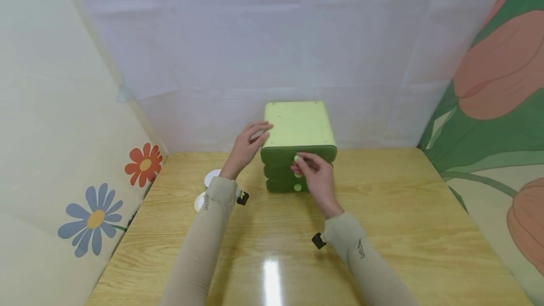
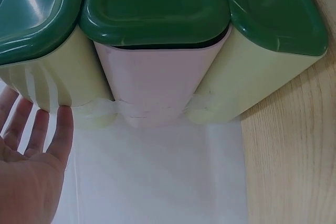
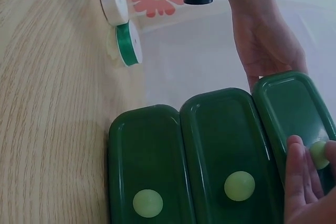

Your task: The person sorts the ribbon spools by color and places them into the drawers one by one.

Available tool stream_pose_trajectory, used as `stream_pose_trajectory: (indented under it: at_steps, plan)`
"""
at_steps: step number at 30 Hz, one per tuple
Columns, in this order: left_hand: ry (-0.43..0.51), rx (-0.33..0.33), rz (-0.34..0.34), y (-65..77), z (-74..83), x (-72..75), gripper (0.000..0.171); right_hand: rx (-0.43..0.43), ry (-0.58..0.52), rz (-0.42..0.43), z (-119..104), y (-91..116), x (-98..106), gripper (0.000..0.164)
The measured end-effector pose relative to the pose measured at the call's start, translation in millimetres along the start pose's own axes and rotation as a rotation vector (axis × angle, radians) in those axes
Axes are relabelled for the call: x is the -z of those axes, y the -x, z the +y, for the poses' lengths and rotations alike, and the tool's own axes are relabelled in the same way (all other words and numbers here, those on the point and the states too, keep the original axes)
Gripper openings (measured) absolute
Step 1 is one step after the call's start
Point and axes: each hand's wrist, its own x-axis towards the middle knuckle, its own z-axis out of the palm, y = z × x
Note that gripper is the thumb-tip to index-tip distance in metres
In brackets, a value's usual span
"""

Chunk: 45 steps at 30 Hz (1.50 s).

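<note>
On the surface [image 1: 395,221], by the head view, the green drawer cabinet [image 1: 297,124] is met at its upper left by the left hand [image 1: 246,148], seemingly to steady it, while its top knob [image 1: 296,158] is pinched by the right hand [image 1: 318,181], likely for purchase. By left wrist, straight fingers [image 2: 64,129] are set against the side wall [image 2: 86,74]. By right wrist, two lower knobs [image 3: 239,186] are left untouched, near the right hand.
</note>
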Motion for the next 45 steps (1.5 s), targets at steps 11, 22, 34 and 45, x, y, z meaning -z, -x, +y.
stream_pose_trajectory:
  at_steps: [11, 22, 34, 45]
  plan:
    - [0.0, 0.002, 0.003, -0.4, -0.9, 0.0, 0.037, 0.019, 0.005, -0.01, 1, -2, 1, 0.022]
    - [0.024, 0.02, 0.002, 3.8, 15.5, -0.7, 0.037, 0.03, 0.003, -0.009, 2, -2, 1, 0.022]
    - [0.014, 0.009, 0.008, -0.2, 0.1, -2.6, 0.037, 0.019, 0.007, -0.028, 1, -2, 4, 0.024]
    - [0.005, 0.002, 0.007, -0.3, -0.8, -2.2, 0.037, 0.089, 0.128, -0.17, -2, 0, 15, 0.031]
